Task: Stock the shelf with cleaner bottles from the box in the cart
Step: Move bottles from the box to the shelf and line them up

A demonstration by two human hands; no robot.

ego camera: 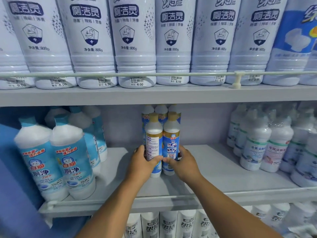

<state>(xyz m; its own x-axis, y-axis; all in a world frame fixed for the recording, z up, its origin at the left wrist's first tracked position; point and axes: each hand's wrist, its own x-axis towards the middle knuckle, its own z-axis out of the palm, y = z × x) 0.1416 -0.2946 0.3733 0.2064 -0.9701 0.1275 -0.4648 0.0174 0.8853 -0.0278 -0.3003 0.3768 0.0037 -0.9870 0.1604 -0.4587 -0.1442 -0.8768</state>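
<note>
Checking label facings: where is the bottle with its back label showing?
In the head view, middle shelf centre, held by the left hand: the back-label bottle stands touching a front-facing bottle on its right.

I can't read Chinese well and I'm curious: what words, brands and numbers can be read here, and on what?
"厕洁灵", "净含量:800g": large white bottles, top shelf.
"6.00": price stickers on their bases; the barcode digits are too small.
"白猫", "厕净": blue-labelled bottles, left of the middle shelf.
"白猫": bottle at the right hand.
Fine print on the bottle at the left hand: too small.
Right-side and bottom-shelf labels: blurred.
</note>
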